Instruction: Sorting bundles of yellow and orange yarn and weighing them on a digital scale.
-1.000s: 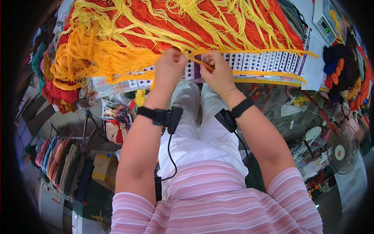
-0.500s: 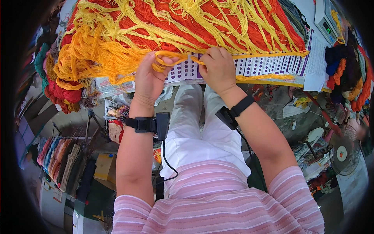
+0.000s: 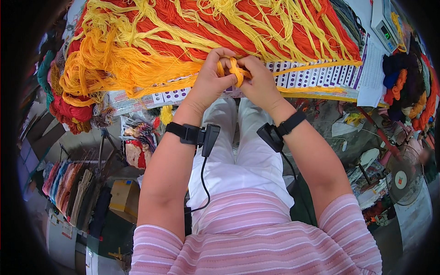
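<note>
An orange-yellow skein of thread is looped and crossed over itself between my hands at the table's near edge. My left hand is closed on the loop, its thumb and fingers pinching the strands. Close beside it, my right hand grips the same skein from the other side; its fingertips are partly hidden. A strand of the skein runs rightward along a row of white cards with purple dots. Beyond my hands lie heaped yellow thread and red-orange thread, with loose orange thread at the left.
A small digital scale stands at the far right, by a printed sheet. Dark and coloured yarn bundles hang beyond the right edge. A floor fan is at lower right, a cardboard box at lower left.
My left hand has moved right, close to my right hand. The open loop it held is now drawn into a small crossed loop between both hands.
</note>
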